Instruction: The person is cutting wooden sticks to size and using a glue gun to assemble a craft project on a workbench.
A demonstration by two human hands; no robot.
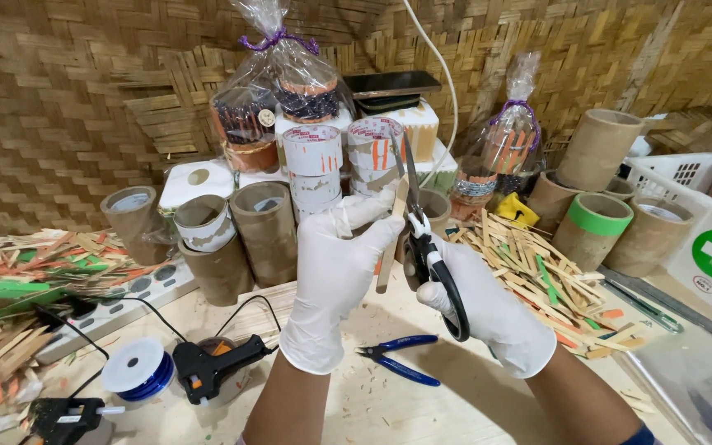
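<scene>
A thin wooden stick [391,239] is being pinched upright above the tabletop's middle by the gloved left hand [335,276], while the right hand [488,309], fingers closed through the handles, is working black scissors [430,247] against it. The blades are passing near the left fingertips, so a slip could nick the glove.

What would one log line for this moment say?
left hand: holds wooden stick upright | right hand: grips black-handled scissors, blades at stick | blue pliers lie on table
</scene>
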